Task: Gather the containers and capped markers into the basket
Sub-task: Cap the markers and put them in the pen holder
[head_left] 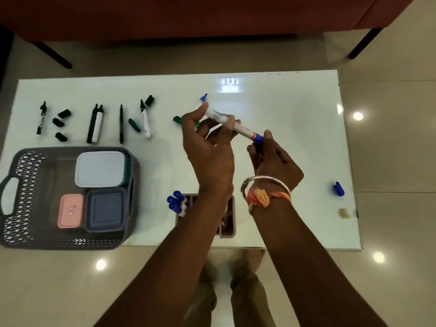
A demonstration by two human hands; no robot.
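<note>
Above the white table, my left hand grips the barrel of a white marker with blue ends, its bare tip pointing up and left. My right hand pinches the marker's blue rear end. A loose blue cap lies at the table's right. The dark lattice basket at the front left holds a pale blue container, a pink container and a dark blue container. Blue-capped markers stand in a brown holder under my left forearm.
Several uncapped black markers and loose black caps lie in a row at the back left, with a green cap among them. Another green piece shows behind my left hand. A small tan eraser sits at the right edge.
</note>
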